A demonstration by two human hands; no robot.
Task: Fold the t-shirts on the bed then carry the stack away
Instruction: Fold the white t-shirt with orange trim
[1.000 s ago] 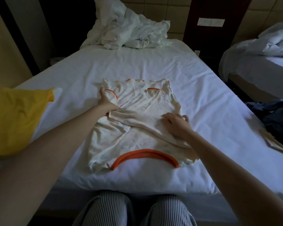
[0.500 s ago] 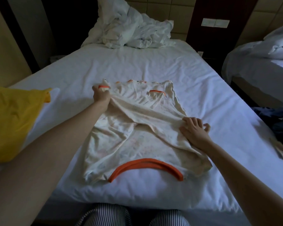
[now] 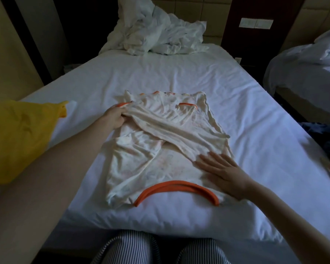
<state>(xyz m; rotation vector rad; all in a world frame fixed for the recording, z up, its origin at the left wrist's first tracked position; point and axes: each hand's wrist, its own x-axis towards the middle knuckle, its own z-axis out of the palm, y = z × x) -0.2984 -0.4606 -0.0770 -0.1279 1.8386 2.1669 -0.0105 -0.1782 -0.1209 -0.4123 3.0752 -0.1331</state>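
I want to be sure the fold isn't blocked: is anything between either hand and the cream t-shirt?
Nothing visible. The left hand grips the cream t-shirt at its far left edge; the right hand lies flat on its near right part. The yellow garment lies apart, off to the left.

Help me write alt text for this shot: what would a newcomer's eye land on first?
The cream t-shirt with its orange collar, spread on the white bed near its close edge. The left hand grips the shirt's far left corner, while the right hand lies flat on its right side. A yellow garment glows at the picture's left edge.
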